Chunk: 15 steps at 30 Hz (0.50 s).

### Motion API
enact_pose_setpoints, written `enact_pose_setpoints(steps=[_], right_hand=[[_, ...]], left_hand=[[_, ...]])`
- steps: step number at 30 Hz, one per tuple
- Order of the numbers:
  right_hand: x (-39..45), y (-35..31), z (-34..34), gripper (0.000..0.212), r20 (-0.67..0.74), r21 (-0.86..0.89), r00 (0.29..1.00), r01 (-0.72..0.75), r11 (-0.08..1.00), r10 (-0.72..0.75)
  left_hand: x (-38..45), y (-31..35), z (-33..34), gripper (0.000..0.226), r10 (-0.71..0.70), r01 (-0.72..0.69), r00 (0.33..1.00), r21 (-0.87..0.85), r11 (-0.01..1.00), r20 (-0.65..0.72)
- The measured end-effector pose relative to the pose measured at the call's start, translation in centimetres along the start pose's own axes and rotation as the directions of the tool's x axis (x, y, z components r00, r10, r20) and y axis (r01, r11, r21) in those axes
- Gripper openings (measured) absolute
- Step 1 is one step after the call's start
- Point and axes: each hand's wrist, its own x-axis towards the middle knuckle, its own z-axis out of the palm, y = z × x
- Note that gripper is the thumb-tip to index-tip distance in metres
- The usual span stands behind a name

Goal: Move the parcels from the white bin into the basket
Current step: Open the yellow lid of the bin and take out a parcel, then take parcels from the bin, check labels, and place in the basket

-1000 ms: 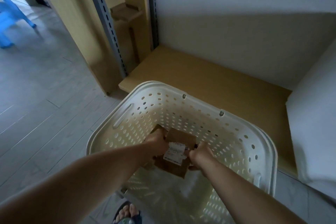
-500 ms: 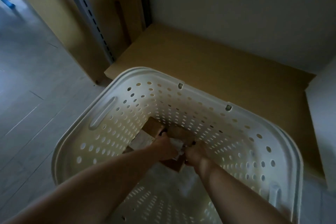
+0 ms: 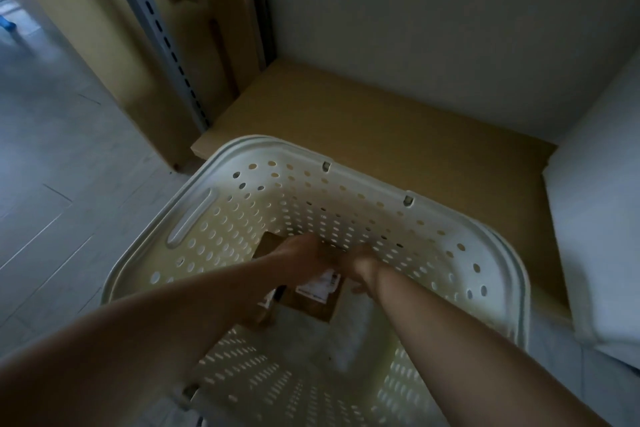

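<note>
Both my hands, left hand [image 3: 300, 255] and right hand [image 3: 360, 262], were deep in basket [image 3: 194, 218]; parcel [image 3: 313, 298] lay just under them; finger state I could not tell.

Cream perforated basket [image 3: 194, 218] on the floor, brown cardboard parcel [image 3: 311, 303] with white label lying low inside it, second brown parcel [image 3: 272, 242] just behind

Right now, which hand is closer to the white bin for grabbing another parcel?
The right hand, probably. The white bin sits on the right side, beside the basket. The left hand would have to cross over. Both hands are still low in the basket at the labelled parcel.
</note>
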Motion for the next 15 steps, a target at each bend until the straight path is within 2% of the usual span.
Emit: enact_pose_setpoints(steps=[2,3,7,9,12,15], right_hand=[[-1.8,-1.3,-1.3,0.052,0.024,-0.064,0.999,0.025,0.998,-0.024],[-3.1,-2.0,-1.9,0.057,0.040,-0.132,0.999,0.016,0.991,-0.011],[-8.8,-4.2,-4.3,0.044,0.099,-0.252,0.992,0.102,0.962,-0.080],[-12.5,-4.8,-5.4,0.039,0.128,-0.251,0.983,0.164,0.954,-0.135],[-17.4,-4.9,-7.0,0.045,0.106,-0.227,0.953,0.302,0.926,-0.285],[-21.6,-3.9,-8.6,0.054,0.053,-0.201,0.901,0.431,0.880,-0.430]], left_hand=[[-1.6,0.8,-1.6,0.032,0.018,-0.018,0.999,0.024,1.000,-0.030],[-2.6,1.1,-2.5,0.035,0.030,-0.028,0.998,0.035,0.999,-0.054],[-7.6,2.6,-4.9,0.028,0.109,-0.110,0.980,0.004,0.994,-0.164],[-10.4,3.6,-5.2,0.034,0.140,-0.136,0.966,0.032,0.990,-0.216],[-14.0,5.1,-5.2,0.045,0.212,-0.198,0.942,0.078,0.977,-0.260],[-16.5,6.8,-5.6,0.045,0.302,-0.269,0.906,0.147,0.952,-0.296]])
